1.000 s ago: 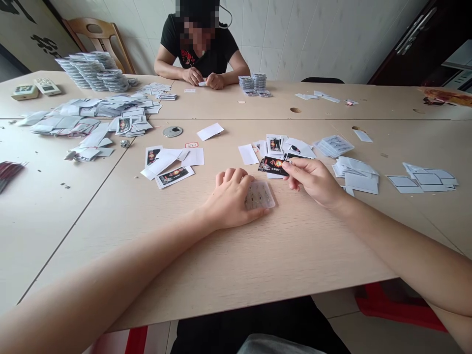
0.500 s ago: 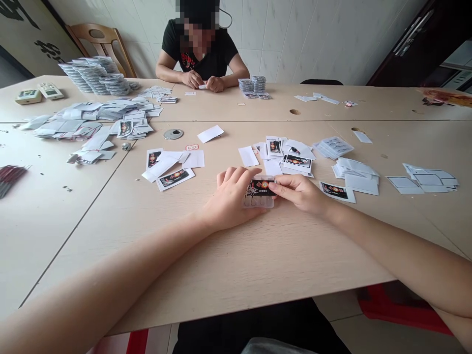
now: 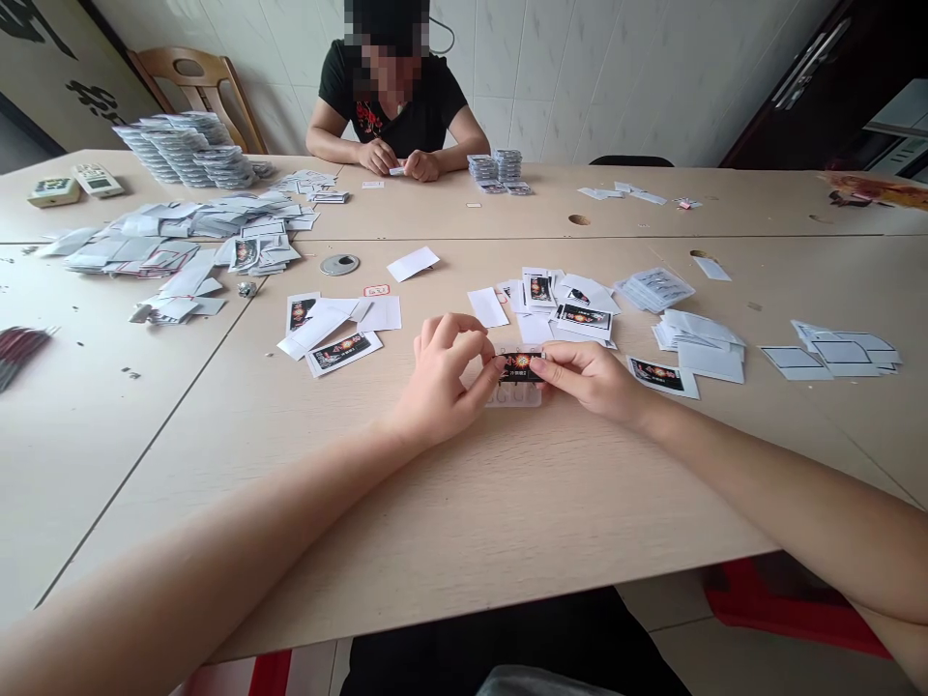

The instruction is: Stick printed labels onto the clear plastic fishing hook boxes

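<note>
A black printed label (image 3: 520,368) with an orange-red burst lies across a small clear plastic box (image 3: 516,396). Curved hook-like shapes show in the box's lower part. With thumb and finger closed, my left hand (image 3: 448,379) pinches the label's left end. My right hand (image 3: 591,381) pinches its right end, thumb on top and the other fingers partly hidden behind the box. White-bordered cards with black prints (image 3: 584,321) lie just beyond my hands. Another loose group of cards (image 3: 344,352) is to the left.
Across the table (image 3: 464,522) a person in a black shirt (image 3: 406,116) handles a small item. Stacked packs (image 3: 185,150) and heaped white cards (image 3: 210,217) cover the far left. Clear packs (image 3: 654,290) and white cards (image 3: 700,340) lie at right. A metal disc (image 3: 339,264) sits mid-table.
My left hand has shifted from gripping the box's left side to pinching the label's left end, its fingers now curled. The box's lower left shows more. My right hand stays nearly still.
</note>
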Available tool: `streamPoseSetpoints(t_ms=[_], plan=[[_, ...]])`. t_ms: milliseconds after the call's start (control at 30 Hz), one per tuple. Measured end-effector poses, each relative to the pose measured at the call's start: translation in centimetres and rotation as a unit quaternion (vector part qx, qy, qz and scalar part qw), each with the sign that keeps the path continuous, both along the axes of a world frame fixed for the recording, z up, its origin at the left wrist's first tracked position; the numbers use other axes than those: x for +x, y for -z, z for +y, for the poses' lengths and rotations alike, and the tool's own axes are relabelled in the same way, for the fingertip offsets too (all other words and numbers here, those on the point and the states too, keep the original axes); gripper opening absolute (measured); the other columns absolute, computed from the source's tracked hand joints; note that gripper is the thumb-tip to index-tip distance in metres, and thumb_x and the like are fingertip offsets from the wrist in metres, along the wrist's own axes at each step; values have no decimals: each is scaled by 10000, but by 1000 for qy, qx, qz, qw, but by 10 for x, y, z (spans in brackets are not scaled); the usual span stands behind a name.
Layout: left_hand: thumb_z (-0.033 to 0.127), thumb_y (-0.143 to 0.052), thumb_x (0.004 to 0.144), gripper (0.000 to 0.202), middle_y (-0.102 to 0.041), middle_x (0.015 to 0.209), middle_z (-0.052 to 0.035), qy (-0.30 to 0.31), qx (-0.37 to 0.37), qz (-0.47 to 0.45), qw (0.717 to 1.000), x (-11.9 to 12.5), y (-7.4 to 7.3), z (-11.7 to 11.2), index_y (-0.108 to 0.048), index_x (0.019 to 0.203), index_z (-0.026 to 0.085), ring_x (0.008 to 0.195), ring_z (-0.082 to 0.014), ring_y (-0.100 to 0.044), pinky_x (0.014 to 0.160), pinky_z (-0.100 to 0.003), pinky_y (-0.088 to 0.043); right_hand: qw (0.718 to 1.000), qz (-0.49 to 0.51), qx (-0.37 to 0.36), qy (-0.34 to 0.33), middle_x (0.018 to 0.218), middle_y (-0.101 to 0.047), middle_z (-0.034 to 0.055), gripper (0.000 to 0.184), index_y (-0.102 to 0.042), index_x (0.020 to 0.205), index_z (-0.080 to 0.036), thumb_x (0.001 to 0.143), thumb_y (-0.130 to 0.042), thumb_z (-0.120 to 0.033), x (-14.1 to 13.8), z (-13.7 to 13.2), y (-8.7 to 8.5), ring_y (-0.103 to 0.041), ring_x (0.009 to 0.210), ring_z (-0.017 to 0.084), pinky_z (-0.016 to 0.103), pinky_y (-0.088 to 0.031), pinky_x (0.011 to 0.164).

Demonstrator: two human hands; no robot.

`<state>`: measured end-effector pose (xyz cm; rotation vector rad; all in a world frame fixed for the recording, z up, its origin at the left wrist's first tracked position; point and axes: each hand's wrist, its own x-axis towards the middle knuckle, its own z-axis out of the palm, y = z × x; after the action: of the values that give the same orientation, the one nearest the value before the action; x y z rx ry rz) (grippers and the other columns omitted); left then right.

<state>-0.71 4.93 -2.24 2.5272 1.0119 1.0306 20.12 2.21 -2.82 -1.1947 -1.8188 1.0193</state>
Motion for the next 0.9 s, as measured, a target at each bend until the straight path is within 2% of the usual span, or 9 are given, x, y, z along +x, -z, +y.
streamPoseSetpoints(t_ms=[167,333,400,500,667,900], plan=[[241,-430,909,127,-545,1098,-77,26,18,-1,1000,-1,-2,-3,-505,814,202,1054,-222,-437,927,-421,-341,1000,-8,27,10,637,-525,12,393,-571,647,-175,881,-517,-486,1,2,1,-473,647,140,262,-358,579],[203,-408,909,120,-589,1045,-79,71,37,-25,996,-1,-3,-4,-474,810,205,1012,-209,-466,912,-407,-374,999,-20,32,16,655,-529,14,396,-583,659,-170,881,-516,-491,2,4,2,-481,662,139,265,-351,600],[193,-399,915,122,-600,1042,-86,117,12,-57,991,-1,-2,-4,-462,811,200,986,-192,-505,873,-371,-416,999,-20,40,13,649,-523,10,396,-585,648,-168,876,-528,-487,2,4,3,-476,656,135,266,-348,605],[205,-390,935,112,-627,1026,-83,170,-66,-96,979,0,2,-3,-475,864,185,895,-149,-578,777,-299,-463,999,-15,46,16,625,-514,7,413,-576,610,-166,862,-548,-493,3,5,3,-474,640,132,267,-344,599],[279,-389,950,177,-657,970,-75,164,-142,-118,969,0,5,-2,-516,898,169,836,-145,-599,739,-285,-462,999,-14,38,35,623,-543,18,421,-592,597,-167,838,-572,-511,3,5,4,-497,647,141,267,-344,579],[336,-409,943,220,-643,922,-74,194,-215,-174,941,0,3,0,-524,860,167,825,-150,-578,739,-282,-457,999,25,19,35,686,-584,26,331,-649,681,-175,808,-627,-480,3,5,5,-522,668,146,271,-389,606]])
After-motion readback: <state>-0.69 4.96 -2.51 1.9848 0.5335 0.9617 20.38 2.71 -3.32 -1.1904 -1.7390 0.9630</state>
